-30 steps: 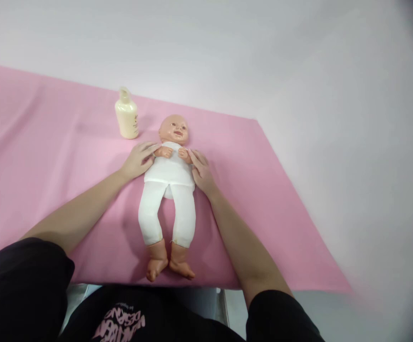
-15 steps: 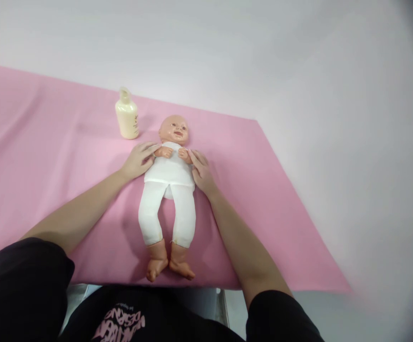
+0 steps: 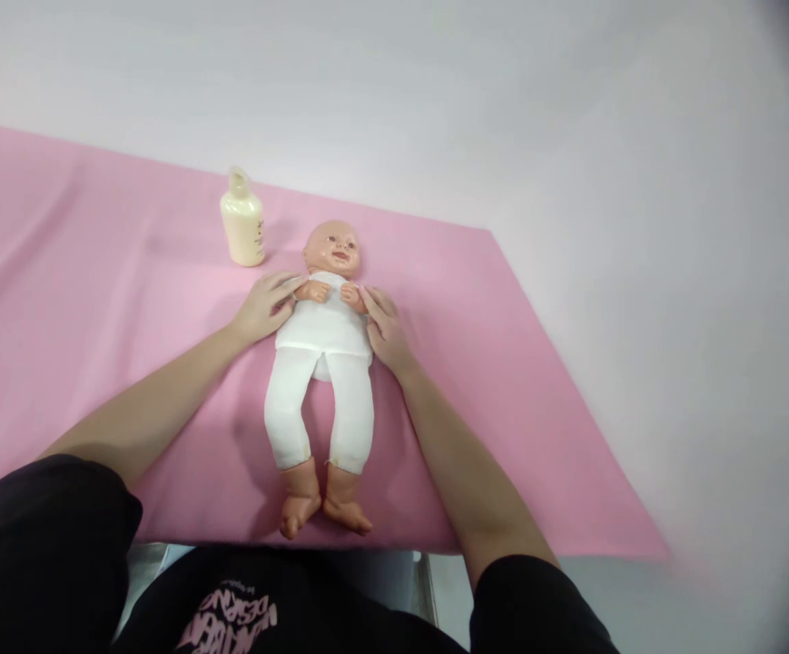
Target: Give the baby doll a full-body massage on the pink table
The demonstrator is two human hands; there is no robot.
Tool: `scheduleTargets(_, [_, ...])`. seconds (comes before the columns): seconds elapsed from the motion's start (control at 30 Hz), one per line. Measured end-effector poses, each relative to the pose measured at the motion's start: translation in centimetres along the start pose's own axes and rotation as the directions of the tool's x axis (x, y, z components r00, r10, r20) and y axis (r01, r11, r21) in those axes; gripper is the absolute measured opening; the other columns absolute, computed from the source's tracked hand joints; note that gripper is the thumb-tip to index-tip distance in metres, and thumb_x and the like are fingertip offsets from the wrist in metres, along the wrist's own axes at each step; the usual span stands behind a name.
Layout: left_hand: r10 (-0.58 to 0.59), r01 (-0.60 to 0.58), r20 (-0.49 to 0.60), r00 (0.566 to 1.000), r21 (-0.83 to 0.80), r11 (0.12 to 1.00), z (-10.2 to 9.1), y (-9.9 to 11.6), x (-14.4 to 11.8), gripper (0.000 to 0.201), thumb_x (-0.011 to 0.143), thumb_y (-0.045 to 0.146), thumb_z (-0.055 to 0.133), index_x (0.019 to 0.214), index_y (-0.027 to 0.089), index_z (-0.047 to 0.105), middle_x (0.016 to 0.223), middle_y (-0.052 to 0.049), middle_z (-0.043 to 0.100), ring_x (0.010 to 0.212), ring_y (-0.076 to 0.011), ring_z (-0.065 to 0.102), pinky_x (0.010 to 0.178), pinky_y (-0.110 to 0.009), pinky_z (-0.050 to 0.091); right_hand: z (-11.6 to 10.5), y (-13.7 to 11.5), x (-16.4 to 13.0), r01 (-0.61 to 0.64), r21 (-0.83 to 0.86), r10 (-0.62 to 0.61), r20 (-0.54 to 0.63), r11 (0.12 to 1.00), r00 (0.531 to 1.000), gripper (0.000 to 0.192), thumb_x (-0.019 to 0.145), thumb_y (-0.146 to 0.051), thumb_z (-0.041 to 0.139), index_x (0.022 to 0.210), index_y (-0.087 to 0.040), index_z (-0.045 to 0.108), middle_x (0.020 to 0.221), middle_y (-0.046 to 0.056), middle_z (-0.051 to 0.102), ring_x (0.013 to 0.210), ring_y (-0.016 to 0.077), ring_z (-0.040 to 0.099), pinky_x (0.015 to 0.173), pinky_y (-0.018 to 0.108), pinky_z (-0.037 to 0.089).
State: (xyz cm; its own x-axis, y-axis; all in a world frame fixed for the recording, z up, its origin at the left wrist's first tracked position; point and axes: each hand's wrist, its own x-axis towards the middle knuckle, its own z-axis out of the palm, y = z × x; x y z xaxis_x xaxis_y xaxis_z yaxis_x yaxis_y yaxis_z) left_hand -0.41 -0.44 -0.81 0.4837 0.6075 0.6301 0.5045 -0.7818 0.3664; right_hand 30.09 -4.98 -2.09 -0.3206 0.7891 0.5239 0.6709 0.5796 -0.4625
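Note:
A baby doll (image 3: 324, 313) in a white top and white trousers lies on its back, its head away from me and its bare feet near the front edge. My left hand (image 3: 266, 305) rests against the doll's side at the left, fingers stretched out and touching its arm. On the other side, my right hand (image 3: 386, 329) lies along the doll's right-hand arm with its fingers extended. Neither hand wraps round the doll. Its two small fists rest on its chest, between my hands.
A cream pump bottle (image 3: 242, 225) stands upright beyond my left hand, left of the doll's head. Pink cloth (image 3: 503, 409) covers the table, with its right edge slanting toward the front. Behind it is a pale surface (image 3: 394, 100).

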Motion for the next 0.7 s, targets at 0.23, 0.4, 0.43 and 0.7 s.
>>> scheduleTargets(0.23, [0.019, -0.019, -0.016, 1.000, 0.009, 1.000, 0.16, -0.17, -0.03, 0.050, 0.096, 0.026, 0.048, 0.143, 0.022, 0.061, 0.139, -0.014, 0.064, 0.127, -0.0288, 0.061, 0.112, -0.052, 0.047, 0.03, 0.06, 0.00, 0.012, 0.005, -0.012, -0.003, 1.000, 1.000, 0.065, 0.094, -0.021, 0.035, 0.159, -0.025, 0.045, 0.160, 0.006, 0.050, 0.153, 0.0257, 0.040, 0.131, 0.055, 0.028])
scheduleTargets(0.4, [0.014, -0.014, -0.013, 1.000, 0.003, 1.000, 0.20, -0.23, -0.05, 0.050, 0.095, 0.026, 0.049, 0.144, 0.023, 0.061, 0.140, -0.014, 0.063, 0.127, -0.0296, 0.060, 0.112, -0.053, 0.046, 0.09, 0.16, -0.02, 0.020, -0.003, -0.020, -0.008, 1.000, 1.000, 0.066, 0.094, -0.019, 0.034, 0.159, -0.024, 0.045, 0.161, 0.006, 0.050, 0.154, 0.0252, 0.039, 0.131, 0.055, 0.028])
scheduleTargets(0.43, [0.015, -0.015, -0.014, 1.000, -0.003, 1.000, 0.20, -0.23, -0.05, 0.051, 0.095, 0.026, 0.049, 0.144, 0.022, 0.061, 0.140, -0.015, 0.063, 0.127, -0.0298, 0.060, 0.112, -0.053, 0.046, 0.10, 0.18, -0.03, 0.023, -0.007, -0.023, -0.009, 1.000, 1.000, 0.066, 0.094, -0.019, 0.034, 0.159, -0.024, 0.045, 0.160, 0.006, 0.050, 0.154, 0.0250, 0.039, 0.131, 0.054, 0.029])
scheduleTargets(0.7, [0.005, -0.005, -0.009, 1.000, -0.010, 1.000, 0.15, -0.20, -0.02, 0.051, 0.095, 0.026, 0.049, 0.144, 0.024, 0.061, 0.140, -0.013, 0.063, 0.128, -0.0294, 0.060, 0.113, -0.053, 0.046, 0.11, 0.17, -0.04, 0.033, -0.013, -0.034, -0.013, 0.999, 0.999, 0.065, 0.095, -0.018, 0.033, 0.158, -0.023, 0.045, 0.159, 0.008, 0.050, 0.153, 0.0241, 0.039, 0.131, 0.052, 0.029])
